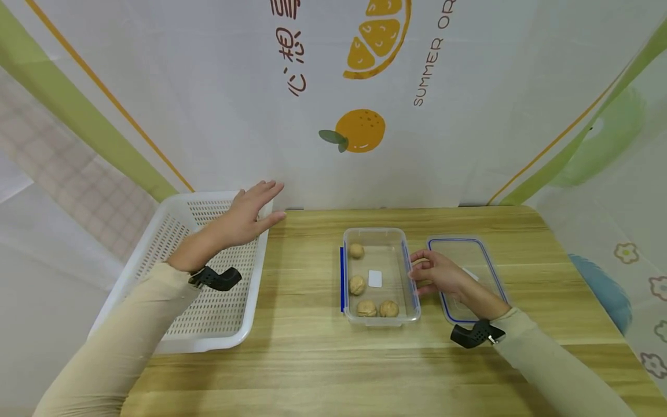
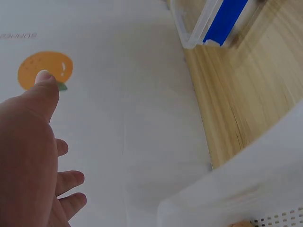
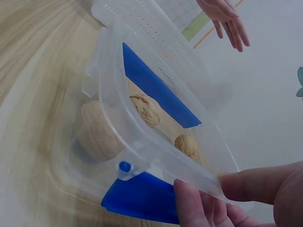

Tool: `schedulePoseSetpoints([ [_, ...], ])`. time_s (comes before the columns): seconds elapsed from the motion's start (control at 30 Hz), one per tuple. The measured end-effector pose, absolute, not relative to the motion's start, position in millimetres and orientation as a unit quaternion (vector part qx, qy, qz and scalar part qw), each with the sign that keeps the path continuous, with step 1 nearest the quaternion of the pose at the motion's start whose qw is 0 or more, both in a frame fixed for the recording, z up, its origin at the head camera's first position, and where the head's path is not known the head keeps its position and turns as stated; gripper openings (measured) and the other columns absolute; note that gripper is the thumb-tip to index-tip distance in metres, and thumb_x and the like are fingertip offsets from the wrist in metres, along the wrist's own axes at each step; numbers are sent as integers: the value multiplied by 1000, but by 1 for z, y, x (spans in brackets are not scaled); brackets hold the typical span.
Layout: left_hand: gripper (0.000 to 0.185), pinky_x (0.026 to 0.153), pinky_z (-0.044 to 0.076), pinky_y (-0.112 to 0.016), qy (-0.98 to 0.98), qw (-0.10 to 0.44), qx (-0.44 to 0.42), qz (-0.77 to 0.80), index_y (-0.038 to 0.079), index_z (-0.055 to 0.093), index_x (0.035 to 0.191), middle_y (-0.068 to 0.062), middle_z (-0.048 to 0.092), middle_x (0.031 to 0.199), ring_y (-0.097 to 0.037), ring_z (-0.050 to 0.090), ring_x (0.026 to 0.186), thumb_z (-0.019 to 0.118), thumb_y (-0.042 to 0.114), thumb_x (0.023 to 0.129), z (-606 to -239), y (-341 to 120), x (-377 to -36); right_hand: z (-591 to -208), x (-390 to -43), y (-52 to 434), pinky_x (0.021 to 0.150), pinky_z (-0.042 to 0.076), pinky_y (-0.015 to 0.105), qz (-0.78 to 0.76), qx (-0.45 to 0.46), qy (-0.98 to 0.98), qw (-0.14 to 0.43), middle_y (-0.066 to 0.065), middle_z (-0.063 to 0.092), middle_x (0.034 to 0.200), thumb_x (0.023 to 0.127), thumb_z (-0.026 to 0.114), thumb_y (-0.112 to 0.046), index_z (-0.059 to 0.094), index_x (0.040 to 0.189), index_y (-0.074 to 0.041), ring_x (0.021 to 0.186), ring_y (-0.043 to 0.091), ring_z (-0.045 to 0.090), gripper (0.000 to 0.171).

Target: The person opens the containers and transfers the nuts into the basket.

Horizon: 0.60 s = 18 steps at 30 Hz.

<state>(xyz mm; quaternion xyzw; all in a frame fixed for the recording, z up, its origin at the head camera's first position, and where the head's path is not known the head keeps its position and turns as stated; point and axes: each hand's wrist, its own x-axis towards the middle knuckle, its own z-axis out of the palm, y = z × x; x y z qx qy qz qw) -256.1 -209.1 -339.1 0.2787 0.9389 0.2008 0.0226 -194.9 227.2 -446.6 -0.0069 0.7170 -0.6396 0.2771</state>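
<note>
My left hand (image 1: 259, 207) hovers open, fingers stretched out, above the far right corner of a white perforated basket (image 1: 172, 231); it holds nothing. The left wrist view shows the same bare palm (image 2: 31, 156) against the printed backdrop. My right hand (image 1: 422, 273) grips the right rim of a clear plastic container (image 1: 382, 233) with blue clasps. In the right wrist view, thumb and fingers (image 3: 189, 203) pinch that rim (image 3: 156, 161). Several walnuts (image 1: 357, 285) and a small white packet (image 1: 374, 278) lie inside the container.
The container's clear, blue-edged lid (image 1: 471, 255) lies flat on the wooden table (image 1: 312, 359), under my right wrist. A printed fabric backdrop (image 1: 365, 127) closes off the table's far edge. The basket overhangs the table's left side.
</note>
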Motion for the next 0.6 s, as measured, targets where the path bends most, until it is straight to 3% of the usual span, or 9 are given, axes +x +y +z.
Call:
schedulePoseSetpoints([
  [0.27, 72, 118, 0, -70, 937, 37, 304, 170, 7, 25, 162, -21, 18, 167, -41, 8, 154, 56, 39, 105, -335, -186, -248, -446, -195, 227, 69, 62, 31, -640, -7, 717, 277, 4, 57, 95, 100, 58, 2, 33, 136, 11, 81, 12, 60, 45],
  [0.6, 71, 118, 1, -70, 928, 47, 343, 138, 9, 29, 161, -19, 20, 167, -40, 10, 154, 57, 43, 104, -336, -156, -244, -446, -195, 227, 70, 62, 31, -637, -9, 720, 275, 4, 57, 96, 100, 59, 2, 33, 136, 11, 82, 13, 60, 45],
])
